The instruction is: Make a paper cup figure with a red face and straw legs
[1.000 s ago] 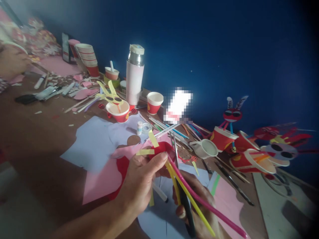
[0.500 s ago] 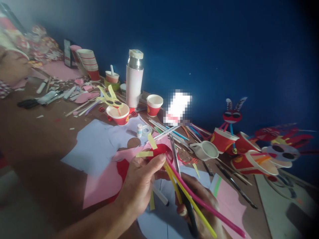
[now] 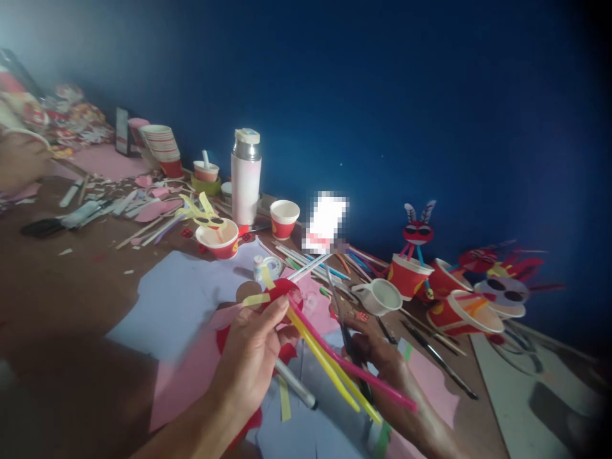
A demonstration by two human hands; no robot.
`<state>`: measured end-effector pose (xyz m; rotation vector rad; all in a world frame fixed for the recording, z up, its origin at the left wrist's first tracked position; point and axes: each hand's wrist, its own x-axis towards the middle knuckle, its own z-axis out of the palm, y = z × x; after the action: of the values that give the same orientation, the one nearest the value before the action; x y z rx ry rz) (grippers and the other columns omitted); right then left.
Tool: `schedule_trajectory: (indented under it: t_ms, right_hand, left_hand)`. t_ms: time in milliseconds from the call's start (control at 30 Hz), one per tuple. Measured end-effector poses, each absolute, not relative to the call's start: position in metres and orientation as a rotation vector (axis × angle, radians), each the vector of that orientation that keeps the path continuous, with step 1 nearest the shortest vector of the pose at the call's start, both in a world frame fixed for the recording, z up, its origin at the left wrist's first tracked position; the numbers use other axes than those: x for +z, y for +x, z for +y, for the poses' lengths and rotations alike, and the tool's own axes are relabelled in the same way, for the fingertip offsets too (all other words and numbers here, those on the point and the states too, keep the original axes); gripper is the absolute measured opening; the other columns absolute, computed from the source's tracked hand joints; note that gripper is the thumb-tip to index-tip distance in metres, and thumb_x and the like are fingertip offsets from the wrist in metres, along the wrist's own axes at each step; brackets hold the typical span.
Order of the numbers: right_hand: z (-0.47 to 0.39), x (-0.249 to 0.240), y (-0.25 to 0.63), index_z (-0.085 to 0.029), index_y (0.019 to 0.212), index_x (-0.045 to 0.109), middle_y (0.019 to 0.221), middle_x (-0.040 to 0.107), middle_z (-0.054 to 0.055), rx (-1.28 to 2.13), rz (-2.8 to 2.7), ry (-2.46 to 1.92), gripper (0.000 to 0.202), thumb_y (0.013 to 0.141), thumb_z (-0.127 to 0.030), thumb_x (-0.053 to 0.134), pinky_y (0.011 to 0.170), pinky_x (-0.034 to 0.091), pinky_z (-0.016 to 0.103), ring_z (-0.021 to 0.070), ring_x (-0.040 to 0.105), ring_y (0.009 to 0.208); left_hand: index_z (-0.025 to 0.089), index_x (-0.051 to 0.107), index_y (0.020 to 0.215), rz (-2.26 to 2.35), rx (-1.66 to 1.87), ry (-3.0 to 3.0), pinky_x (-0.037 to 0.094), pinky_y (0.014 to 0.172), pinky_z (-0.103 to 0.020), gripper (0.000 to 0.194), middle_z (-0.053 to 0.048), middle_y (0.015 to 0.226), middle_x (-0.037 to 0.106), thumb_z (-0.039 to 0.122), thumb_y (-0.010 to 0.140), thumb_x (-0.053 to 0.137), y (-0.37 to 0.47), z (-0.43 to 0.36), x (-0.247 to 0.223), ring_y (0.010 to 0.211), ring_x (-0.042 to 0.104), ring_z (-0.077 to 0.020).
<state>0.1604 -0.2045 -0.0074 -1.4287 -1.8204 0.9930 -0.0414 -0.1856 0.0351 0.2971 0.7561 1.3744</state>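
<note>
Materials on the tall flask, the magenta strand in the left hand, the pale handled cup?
Tall flask: likely metal; neck mirror-bright, body pale and coated-looking, lid probably plastic.
Magenta strand: plastic or rubber, can't tell; smooth, slightly shiny, curved.
Handled cup: plastic or ceramic; smooth, opaque, pale wall.

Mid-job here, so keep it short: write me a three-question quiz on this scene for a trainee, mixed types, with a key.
1. True or false: the flask lies on its side.

2. Multiple choice: which of these does the left hand hold?
A) the marker
B) the pink tube
C) the brush

3. Fill in the blank: the right hand holds the ____, with the metal blades pointing away from the person.

Key: 1. False, it stands upright. 2. B. 3. scissors.
</note>
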Motion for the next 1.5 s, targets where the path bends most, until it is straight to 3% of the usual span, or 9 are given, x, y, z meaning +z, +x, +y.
schedule_trajectory:
  t_ms: [133, 367, 533, 700, 833, 933, 1067, 1267, 1500]
  right_hand:
    - [-0.215, -0.011, 0.185, -0.022, 0.123, 0.051, 0.067, 0.067, -0.001, 0.742, -2.141, -1.567, 0.038, 0.086, -0.031, 0.054, 0.049, 0.049, 0.024, 0.0171, 0.063, 0.055]
    - [-0.236, -0.046, 0.217, -0.020, 0.119, 0.054, 0.073, 0.072, 0.005, -0.128, -2.358, -1.481, 0.036, 0.084, -0.021, 0.045, 0.045, 0.053, 0.026, 0.0209, 0.068, 0.054]
    - [-0.247, -0.055, 0.225, -0.021, 0.116, 0.058, 0.074, 0.072, 0.005, -0.341, -2.496, -1.446, 0.041, 0.076, -0.016, 0.049, 0.042, 0.052, 0.024, 0.0193, 0.067, 0.051]
    - [-0.246, -0.039, 0.223, -0.025, 0.103, 0.065, 0.071, 0.072, 0.005, -0.207, -2.564, -1.457, 0.039, 0.066, -0.016, 0.057, 0.043, 0.049, 0.024, 0.0201, 0.066, 0.054]
    - [-0.228, 0.015, 0.205, -0.025, 0.079, 0.068, 0.063, 0.068, 0.004, 0.053, -2.385, -1.498, 0.015, 0.080, -0.023, 0.053, 0.046, 0.042, 0.025, 0.0179, 0.062, 0.051]
    - [-0.211, 0.052, 0.180, -0.022, 0.073, 0.064, 0.067, 0.066, 0.000, 0.571, -2.168, -1.495, 0.026, 0.092, -0.028, 0.047, 0.057, 0.041, 0.024, 0.0144, 0.061, 0.062]
    - [-0.197, 0.056, 0.151, -0.019, 0.079, 0.066, 0.069, 0.064, -0.003, 1.140, -1.881, -1.298, 0.015, 0.085, -0.030, 0.059, 0.055, 0.036, 0.019, 0.0103, 0.053, 0.062]
    - [-0.199, 0.031, 0.140, -0.016, 0.059, 0.054, 0.054, 0.045, -0.006, 1.150, -1.763, -1.307, 0.020, 0.079, -0.013, 0.055, 0.051, 0.030, 0.019, 0.0070, 0.039, 0.053]
    - [-0.197, 0.029, 0.142, -0.017, 0.057, 0.049, 0.053, 0.044, -0.005, 1.102, -1.709, -1.277, 0.022, 0.079, -0.018, 0.054, 0.050, 0.030, 0.020, 0.0081, 0.038, 0.052]
  left_hand:
    - [0.014, 0.066, 0.063, 0.769, 1.347, 0.224, 0.050, 0.055, -0.022, 0.012, 0.001, 0.065, 0.067, 0.015, 0.064, 0.077, -0.045, -0.184, 0.035, 0.059, 0.061, -0.0112]
    - [0.014, 0.063, 0.064, 0.595, 1.201, 0.147, 0.050, 0.057, -0.027, 0.012, 0.000, 0.066, 0.063, 0.013, 0.067, 0.074, -0.045, -0.184, 0.035, 0.057, 0.055, -0.0109]
    - [0.015, 0.064, 0.061, 0.694, 1.256, 0.300, 0.048, 0.056, -0.023, 0.015, 0.000, 0.064, 0.065, 0.015, 0.065, 0.078, -0.042, -0.185, 0.033, 0.060, 0.058, -0.0116]
    - [0.016, 0.065, 0.063, 0.893, 1.257, 0.529, 0.047, 0.060, -0.021, 0.012, 0.001, 0.061, 0.065, 0.016, 0.071, 0.074, -0.038, -0.190, 0.040, 0.060, 0.056, -0.0106]
    - [0.013, 0.067, 0.064, 0.942, 1.143, 0.756, 0.044, 0.058, -0.020, 0.013, 0.001, 0.059, 0.063, 0.022, 0.073, 0.071, -0.036, -0.195, 0.037, 0.058, 0.053, -0.0105]
    - [0.014, 0.068, 0.064, 0.983, 1.050, 0.862, 0.044, 0.057, -0.020, 0.013, 0.000, 0.060, 0.064, 0.024, 0.072, 0.072, -0.034, -0.197, 0.030, 0.059, 0.054, -0.0119]
    - [0.015, 0.069, 0.071, 1.010, 0.995, 0.874, 0.049, 0.066, -0.024, 0.011, -0.002, 0.067, 0.068, 0.026, 0.069, 0.074, -0.029, -0.197, 0.025, 0.068, 0.061, -0.0164]
    - [0.016, 0.068, 0.075, 1.020, 0.979, 0.814, 0.050, 0.064, -0.024, 0.014, -0.001, 0.066, 0.067, 0.027, 0.068, 0.073, -0.025, -0.201, 0.024, 0.064, 0.060, -0.0149]
    - [0.013, 0.070, 0.079, 0.912, 0.871, 0.913, 0.046, 0.066, -0.027, 0.025, -0.004, 0.067, 0.063, 0.037, 0.075, 0.069, -0.028, -0.198, 0.015, 0.067, 0.055, -0.0156]
